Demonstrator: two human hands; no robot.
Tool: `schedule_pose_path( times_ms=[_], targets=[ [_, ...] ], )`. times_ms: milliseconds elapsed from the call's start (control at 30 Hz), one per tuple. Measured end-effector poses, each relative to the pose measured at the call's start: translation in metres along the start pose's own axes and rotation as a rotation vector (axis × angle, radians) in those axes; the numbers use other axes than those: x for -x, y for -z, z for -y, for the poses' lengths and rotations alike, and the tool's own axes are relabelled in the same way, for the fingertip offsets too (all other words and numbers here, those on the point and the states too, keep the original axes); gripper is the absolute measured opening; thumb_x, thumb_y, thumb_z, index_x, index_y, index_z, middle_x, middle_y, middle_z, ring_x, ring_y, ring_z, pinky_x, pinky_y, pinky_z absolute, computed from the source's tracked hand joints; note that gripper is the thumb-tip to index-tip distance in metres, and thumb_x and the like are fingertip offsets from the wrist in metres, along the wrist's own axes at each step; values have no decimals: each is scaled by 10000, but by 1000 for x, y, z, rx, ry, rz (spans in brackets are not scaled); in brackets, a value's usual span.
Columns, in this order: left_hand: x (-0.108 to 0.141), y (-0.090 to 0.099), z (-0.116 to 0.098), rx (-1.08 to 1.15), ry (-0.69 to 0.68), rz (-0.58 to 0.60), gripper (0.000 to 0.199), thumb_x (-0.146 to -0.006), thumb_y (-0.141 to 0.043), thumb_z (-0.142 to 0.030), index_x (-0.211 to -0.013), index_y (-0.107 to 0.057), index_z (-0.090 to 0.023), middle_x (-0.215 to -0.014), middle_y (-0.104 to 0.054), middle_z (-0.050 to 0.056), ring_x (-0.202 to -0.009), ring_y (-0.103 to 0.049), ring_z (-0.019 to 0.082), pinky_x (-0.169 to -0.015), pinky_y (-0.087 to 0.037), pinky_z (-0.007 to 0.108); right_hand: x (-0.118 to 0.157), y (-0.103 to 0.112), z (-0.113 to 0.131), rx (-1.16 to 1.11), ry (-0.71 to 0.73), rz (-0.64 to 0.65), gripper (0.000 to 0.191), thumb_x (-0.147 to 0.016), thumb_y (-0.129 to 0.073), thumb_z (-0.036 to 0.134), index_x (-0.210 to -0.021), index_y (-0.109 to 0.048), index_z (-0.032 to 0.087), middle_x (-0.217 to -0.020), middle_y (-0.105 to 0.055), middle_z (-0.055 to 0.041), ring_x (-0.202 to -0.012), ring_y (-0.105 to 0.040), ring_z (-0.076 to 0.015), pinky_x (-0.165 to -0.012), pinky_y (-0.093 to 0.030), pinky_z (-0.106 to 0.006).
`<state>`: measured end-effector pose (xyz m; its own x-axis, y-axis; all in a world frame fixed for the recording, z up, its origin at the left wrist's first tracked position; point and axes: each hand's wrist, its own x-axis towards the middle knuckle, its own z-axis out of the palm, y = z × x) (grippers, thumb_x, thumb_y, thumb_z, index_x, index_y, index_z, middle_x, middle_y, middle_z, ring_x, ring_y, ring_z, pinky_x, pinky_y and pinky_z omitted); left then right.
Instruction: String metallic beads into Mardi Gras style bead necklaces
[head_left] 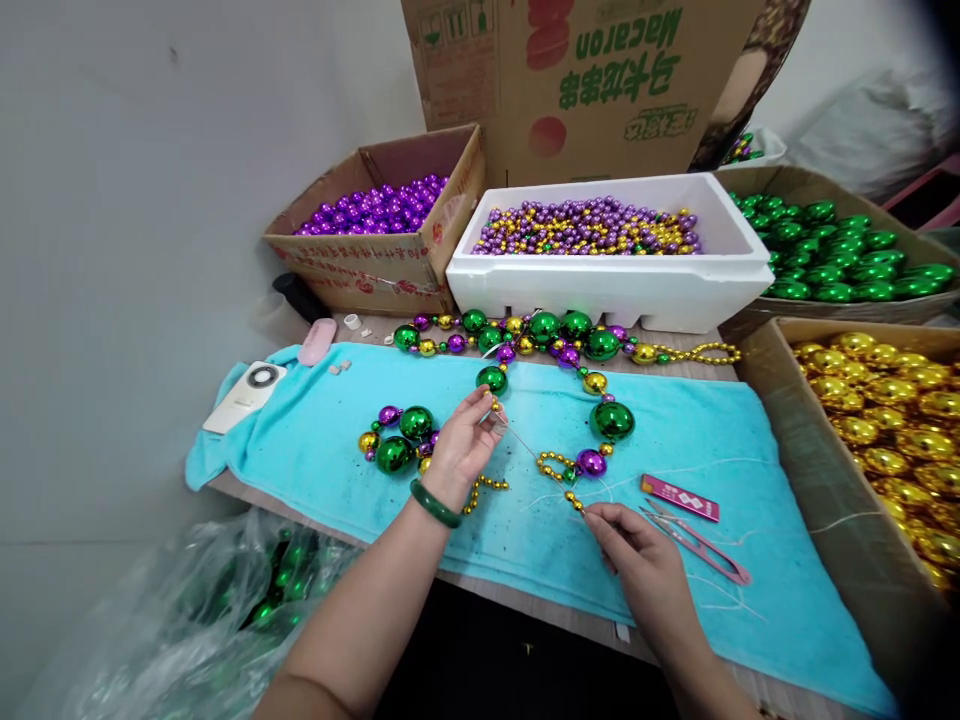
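My left hand, with a green bangle at the wrist, is closed in a pinch on the bead garland just below a large green bead. A thin thread stretches from these fingers down to a few small gold beads. My right hand pinches the thread at the near end of those gold beads. Purple, gold and green beads of the garland curve round to the right. Another beaded piece lies left of my left hand, partly hidden by it.
On the blue towel are pink thread snips, a magenta packet and a white phone. Behind stand a purple-bead carton and a white foam box. A gold-bead carton borders the right; a plastic bag sits lower left.
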<state>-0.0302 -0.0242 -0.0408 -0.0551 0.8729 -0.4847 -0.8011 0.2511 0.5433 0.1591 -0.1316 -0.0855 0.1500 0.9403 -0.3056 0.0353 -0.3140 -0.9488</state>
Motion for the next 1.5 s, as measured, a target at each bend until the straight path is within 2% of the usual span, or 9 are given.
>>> schedule_pose_path(
  times_ms=[367,567,1067,1500],
  targets=[
    [2,-3,4,117,-64,-29,134,-796,-548,-21,-853,-575,-140,-708,-605,9,-616,-598,86,-647,-529,230,11,-20,-1,-62,-1,-40,332,-655,-671,475,-733,-659,152,-567,-505,9,-488,-380,-98,-456,-298,-241],
    [4,-3,6,99,-50,35,153,-771,-594,-43,-879,-593,-152,-736,-623,6,-640,-605,96,-638,-519,240,14,-31,-7,-156,-72,-14,336,-692,-663,468,-814,-643,156,-544,-467,37,-482,-388,-94,-452,-322,-227],
    [4,1,5,97,-6,85,107,-797,-592,-94,-884,-617,-152,-780,-647,8,-647,-603,89,-635,-499,232,12,-24,-1,-141,-37,-26,303,-689,-672,440,-767,-649,148,-529,-462,33,-481,-377,-95,-452,-315,-230],
    [4,2,4,82,-36,84,142,-792,-581,-70,-904,-618,-150,-798,-653,23,-676,-612,89,-663,-502,219,12,-21,1,-154,-56,-41,325,-663,-689,456,-752,-646,147,-533,-463,33,-482,-363,-91,-451,-303,-226]
  ],
)
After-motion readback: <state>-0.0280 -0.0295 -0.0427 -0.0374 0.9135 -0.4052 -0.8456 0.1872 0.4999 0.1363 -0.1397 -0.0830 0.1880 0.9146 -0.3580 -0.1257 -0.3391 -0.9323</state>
